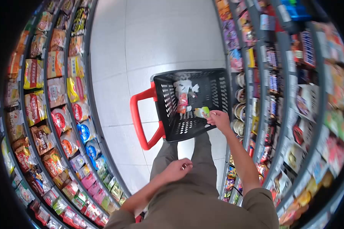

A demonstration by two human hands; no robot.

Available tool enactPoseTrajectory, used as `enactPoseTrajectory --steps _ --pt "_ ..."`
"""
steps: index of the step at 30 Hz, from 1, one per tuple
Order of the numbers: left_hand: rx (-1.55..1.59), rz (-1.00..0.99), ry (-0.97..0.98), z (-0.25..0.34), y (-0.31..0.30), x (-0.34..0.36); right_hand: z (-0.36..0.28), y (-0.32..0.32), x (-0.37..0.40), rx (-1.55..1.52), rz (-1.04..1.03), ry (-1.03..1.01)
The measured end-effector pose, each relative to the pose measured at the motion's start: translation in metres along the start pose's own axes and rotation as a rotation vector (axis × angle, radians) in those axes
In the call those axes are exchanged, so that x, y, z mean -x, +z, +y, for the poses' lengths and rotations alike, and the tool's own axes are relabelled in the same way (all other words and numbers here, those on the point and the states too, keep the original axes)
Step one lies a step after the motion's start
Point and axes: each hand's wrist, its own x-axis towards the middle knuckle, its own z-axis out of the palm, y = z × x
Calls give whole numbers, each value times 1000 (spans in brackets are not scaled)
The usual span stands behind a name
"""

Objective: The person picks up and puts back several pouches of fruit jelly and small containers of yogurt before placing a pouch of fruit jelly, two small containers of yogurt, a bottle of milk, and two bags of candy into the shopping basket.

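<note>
My right hand (pixel 219 119) pinches a small green and yellow packet (pixel 202 112) over the near right part of a black shopping basket (pixel 183 134). The basket has perforated walls and a red handle (pixel 138 118) that lies out to the left. Inside it are a white crumpled bag (pixel 182 86) and a red and pink packet (pixel 182 102). In front of my torso, my left hand (pixel 178 170) is closed with curled fingers, apart from the basket; whether it holds anything is hidden.
Shelves of packaged snacks (pixel 57 91) curve along the left side. More shelves, with bars and bags (pixel 273 84), line the right, close to the basket's right edge. Pale floor tiles (pixel 156 38) stretch ahead between them.
</note>
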Motion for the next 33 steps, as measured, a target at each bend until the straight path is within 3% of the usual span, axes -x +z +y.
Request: enactPoseTrajectory --steps 3,5,7,9,11,13,14,17,18,20,21,23,25,27,28,29,31,33 --pt "-88 59 289 46 -36 13 -78 -22 115 -93 -14 -14" --pt "-71 167 295 90 -58 20 -112 -32 188 -169 1 -66" --pt "-16 238 511 119 -68 16 -133 -35 252 -262 25 -118" --pt "-62 217 637 148 -65 18 -146 -36 308 -321 -20 -129" --pt "-83 56 640 173 -53 35 -146 -26 352 -374 60 -141" --pt "152 -490 479 187 -38 48 -136 -23 378 -536 1 -179" --pt "1 -496 478 186 -28 55 -133 -16 391 -556 77 -184" --pt "124 -514 435 177 11 76 -117 -28 427 -556 11 -283" --pt "100 -521 446 175 26 83 -99 -41 430 -413 1 -343" --pt "468 -593 169 168 57 97 -74 -46 435 -479 69 -462" --pt "449 -599 176 160 71 99 -65 -47 441 -532 126 -560" --pt "764 -986 -137 145 100 96 -46 -46 462 -586 111 -644" --pt "817 -1046 -206 145 147 108 -25 -45 479 -571 -95 -868" --pt "1046 -1333 -252 134 194 116 0 -56 497 -542 16 -863" --pt "1062 -1500 -244 129 216 117 18 -66 498 -573 137 -762" --pt "1050 -1490 -260 121 232 121 35 -74 501 -604 251 -651" --pt "819 -943 -218 124 261 144 41 -89 534 -525 449 -641" --pt "807 -1014 -159 132 281 143 56 -101 553 -556 527 -634"
